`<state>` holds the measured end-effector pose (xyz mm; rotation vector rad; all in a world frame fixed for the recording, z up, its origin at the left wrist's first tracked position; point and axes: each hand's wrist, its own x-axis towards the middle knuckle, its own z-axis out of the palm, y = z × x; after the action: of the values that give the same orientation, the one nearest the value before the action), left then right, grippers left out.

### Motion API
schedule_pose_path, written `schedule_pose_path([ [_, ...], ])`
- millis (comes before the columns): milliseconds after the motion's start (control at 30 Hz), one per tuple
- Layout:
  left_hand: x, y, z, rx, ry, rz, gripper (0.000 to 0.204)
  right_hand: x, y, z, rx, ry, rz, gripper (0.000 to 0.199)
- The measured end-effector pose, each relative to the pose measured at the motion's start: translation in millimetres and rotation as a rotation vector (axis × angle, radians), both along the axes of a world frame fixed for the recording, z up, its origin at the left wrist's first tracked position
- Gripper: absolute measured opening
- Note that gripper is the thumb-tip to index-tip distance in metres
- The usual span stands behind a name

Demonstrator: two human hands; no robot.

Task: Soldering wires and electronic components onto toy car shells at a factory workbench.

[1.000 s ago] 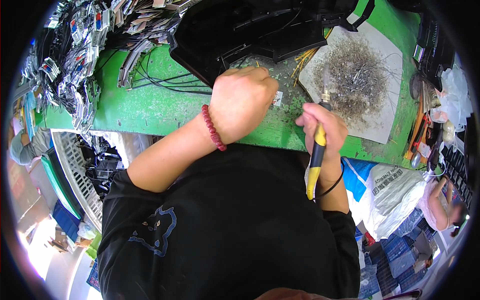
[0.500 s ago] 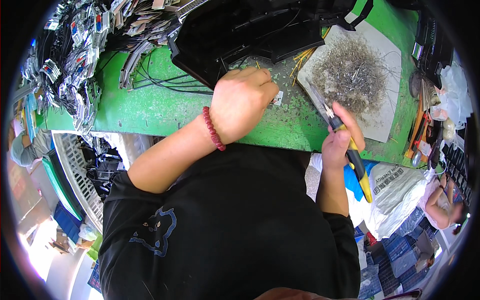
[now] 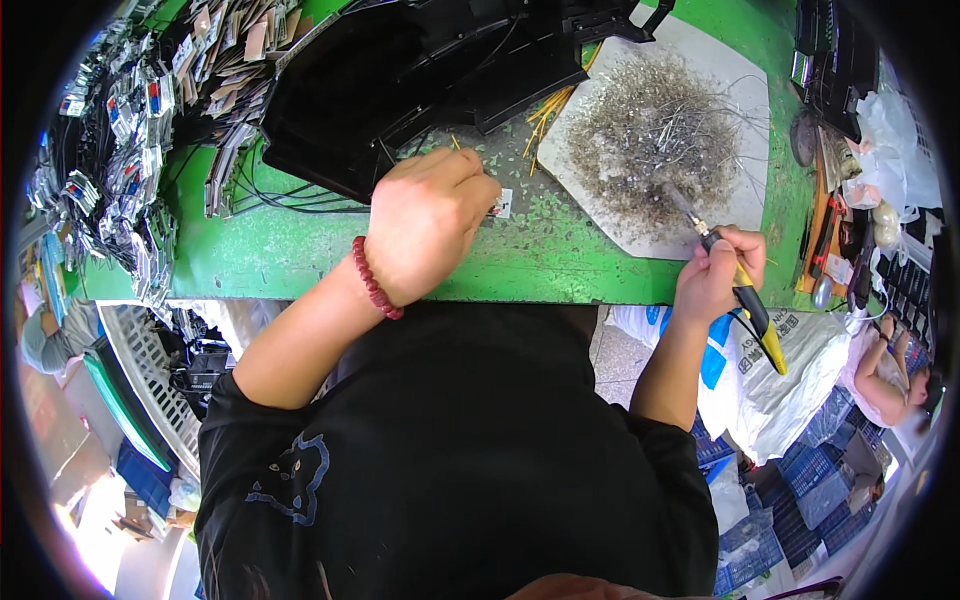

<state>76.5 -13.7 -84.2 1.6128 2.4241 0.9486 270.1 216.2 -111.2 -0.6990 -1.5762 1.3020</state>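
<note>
My right hand (image 3: 712, 278) grips a soldering iron (image 3: 757, 308) with a yellow and black handle. Its metal tip points away from me, over the near part of a heap of grey solder scraps and wire clippings (image 3: 655, 130) lying on a white board (image 3: 640, 238). Beside the near edge of a large black plastic housing (image 3: 350, 110) is my left hand (image 3: 430, 225), closed with the fingers curled under. What those fingers hold is hidden from me. A small printed label (image 3: 502, 204) lies just right of the left hand.
The green worktable (image 3: 330, 270) has a worn surface. Piles of metal-ended parts with cables (image 3: 140, 150) crowd its left side. Yellow wires (image 3: 548, 115) lie beside the board. Hand tools (image 3: 828, 235) and a clear plastic bag (image 3: 893, 150) sit at the right edge. People work nearby.
My right hand has moved the soldering iron rightward and slightly nearer me, its tip now at the scrap heap. The whole view has shifted; my left hand stays closed by the housing.
</note>
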Motion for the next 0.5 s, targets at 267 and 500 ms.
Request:
schedule_pose_path([
  [267,0.8,0.8,-0.6,0.030,-0.006,-0.005,0.017,2.3,-2.4,0.2,0.015,-0.024,0.033,0.007],
  [500,0.7,0.0,-1.0,0.034,0.003,-0.009,0.017,0.1,-2.1,0.3,-0.012,-0.020,0.031,0.007],
])
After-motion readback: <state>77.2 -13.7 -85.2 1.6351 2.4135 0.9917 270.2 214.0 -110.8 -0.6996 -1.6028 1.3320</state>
